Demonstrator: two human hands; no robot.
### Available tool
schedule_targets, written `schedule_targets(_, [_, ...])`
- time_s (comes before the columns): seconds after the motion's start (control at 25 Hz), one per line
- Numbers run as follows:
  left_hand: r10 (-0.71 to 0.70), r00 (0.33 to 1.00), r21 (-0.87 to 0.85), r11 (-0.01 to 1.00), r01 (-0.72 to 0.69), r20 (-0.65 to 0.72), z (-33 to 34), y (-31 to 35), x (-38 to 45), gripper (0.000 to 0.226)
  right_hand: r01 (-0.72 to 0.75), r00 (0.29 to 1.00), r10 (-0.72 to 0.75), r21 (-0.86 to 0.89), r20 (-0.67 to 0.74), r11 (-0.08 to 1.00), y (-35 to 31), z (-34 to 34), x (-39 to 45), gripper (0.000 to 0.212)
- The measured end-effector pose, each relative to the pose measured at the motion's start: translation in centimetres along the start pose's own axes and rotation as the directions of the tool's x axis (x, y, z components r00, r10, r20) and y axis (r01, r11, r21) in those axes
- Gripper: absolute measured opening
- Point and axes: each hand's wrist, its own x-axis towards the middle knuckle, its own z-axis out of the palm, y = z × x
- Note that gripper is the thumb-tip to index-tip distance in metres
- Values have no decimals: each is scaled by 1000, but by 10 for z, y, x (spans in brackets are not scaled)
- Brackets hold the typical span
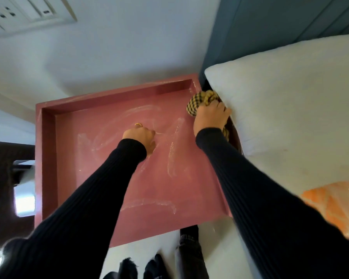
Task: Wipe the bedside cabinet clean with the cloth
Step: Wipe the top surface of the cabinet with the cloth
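Note:
The bedside cabinet [101, 178] has a pink top with a raised rim along its far and left sides. Pale wet streaks cross its surface. My right hand [210, 117] grips a bunched yellow-and-black checked cloth [199, 99] at the top's far right corner, against the pillow. My left hand [140, 137] rests on the middle of the top with its fingers curled under and a ring on one finger; it holds nothing that I can see.
A white pillow [290, 109] on the bed borders the cabinet's right side, with a blue-grey headboard [270, 27] behind it. A white wall with a switch panel [18, 13] stands behind the cabinet. An orange bag [334, 204] lies at right.

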Motion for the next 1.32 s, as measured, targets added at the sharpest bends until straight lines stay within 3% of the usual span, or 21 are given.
schedule_targets(0.16, [-60, 998, -179, 982, 60, 6, -2, 2, 8, 50, -18, 998, 20, -33, 67, 999, 11, 0, -24, 26])
schedule_targets(0.36, [-79, 992, -216, 972, 98, 94, 3, 1, 32, 81, 38, 999, -36, -50, 32, 998, -2, 0, 13, 28])
schedule_targets(0.56, [-72, 981, -37, 996, 80, 180, 3, 3, 45, 84, 79, 997, -80, -28, -9, 996, -23, 0, 69, 30])
schedule_targets(0.68, [-104, 970, -60, 991, 120, 220, 2, 4, 46, 88, 97, 995, -97, 11, -7, 995, -22, 3, 73, 27])
schedule_targets(0.8, [-112, 969, -118, 983, 141, 219, 6, 5, 41, 89, 22, 1000, -22, 88, -3, 996, -14, 3, 54, 23])
schedule_targets(0.92, [-118, 971, -121, 982, 146, 210, 7, 6, 38, 91, -57, 997, 59, 24, -58, 998, -1, 6, 12, 12])
schedule_targets(1.04, [-120, 973, -101, 985, 142, 197, 1, 6, 40, 87, -70, 997, 70, 12, 9, 997, -4, 8, 6, 7])
schedule_targets(1.12, [-105, 975, -85, 989, 124, 198, -3, 4, 40, 86, -44, 993, 46, 16, -109, 999, -9, 4, 24, 7])
schedule_targets(1.24, [-96, 976, -84, 990, 114, 194, -1, 1, 38, 86, 72, 997, -72, 59, -9, 996, -19, 5, 60, 31])
schedule_targets(1.32, [-81, 977, -71, 993, 97, 198, -1, -1, 38, 86, 78, 997, -79, 32, 22, 996, -28, 5, 73, 33])
